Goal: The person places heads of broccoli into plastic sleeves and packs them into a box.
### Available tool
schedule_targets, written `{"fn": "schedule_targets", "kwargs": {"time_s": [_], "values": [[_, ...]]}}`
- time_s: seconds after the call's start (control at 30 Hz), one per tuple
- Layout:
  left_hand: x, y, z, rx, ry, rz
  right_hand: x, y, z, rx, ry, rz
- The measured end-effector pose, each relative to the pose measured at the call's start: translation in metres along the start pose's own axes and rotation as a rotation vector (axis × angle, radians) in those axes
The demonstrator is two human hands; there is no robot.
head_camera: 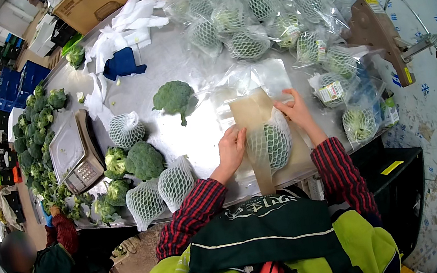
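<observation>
Between my hands lies a broccoli head in white foam netting (279, 144), partly behind a tan translucent strip (254, 126). Clear plastic bag film (272, 73) spreads around and above it, shining in the light. My left hand (231, 151) has its thumb and fingers closed at the film's left edge, beside the strip. On the other side, my right hand (298, 111) pinches the film near the top of the netting. A bare broccoli head (174, 98) lies on the metal table (202, 139), up and left of my hands.
Netted broccoli (176, 184) and bare heads (144, 161) stand left, before a weighing scale (75, 155) and a broccoli pile (35, 127). Bagged heads (249, 43) fill the far side. A brown clamp-like device (383, 37) is at right. Another person (56, 261) works at left.
</observation>
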State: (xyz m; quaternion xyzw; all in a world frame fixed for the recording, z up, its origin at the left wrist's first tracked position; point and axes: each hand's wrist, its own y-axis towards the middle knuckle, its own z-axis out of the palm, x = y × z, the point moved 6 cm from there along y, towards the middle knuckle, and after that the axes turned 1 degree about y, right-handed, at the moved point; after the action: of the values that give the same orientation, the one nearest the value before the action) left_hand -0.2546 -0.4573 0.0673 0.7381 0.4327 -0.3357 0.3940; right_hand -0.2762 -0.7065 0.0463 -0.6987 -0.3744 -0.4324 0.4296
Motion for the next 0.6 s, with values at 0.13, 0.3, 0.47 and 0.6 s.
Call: {"fn": "schedule_targets", "kwargs": {"time_s": [0.13, 0.3, 0.47, 0.6], "values": [[0.006, 0.003, -0.001, 0.106, 0.006, 0.024, -0.003, 0.022, 0.003, 0.134, -0.230, -0.132], [-0.003, -0.013, 0.009, 0.421, 0.289, 0.278, 0.000, -0.001, -0.002, 0.382, -0.025, 0.074], [-0.008, -0.042, 0.020, 0.580, 0.386, 0.375, -0.014, -0.026, -0.010, 0.273, 0.145, -0.049], [-0.027, -0.025, 0.006, 0.476, 0.317, 0.497, 0.008, 0.002, 0.014, 0.332, -0.125, 0.010]]}}
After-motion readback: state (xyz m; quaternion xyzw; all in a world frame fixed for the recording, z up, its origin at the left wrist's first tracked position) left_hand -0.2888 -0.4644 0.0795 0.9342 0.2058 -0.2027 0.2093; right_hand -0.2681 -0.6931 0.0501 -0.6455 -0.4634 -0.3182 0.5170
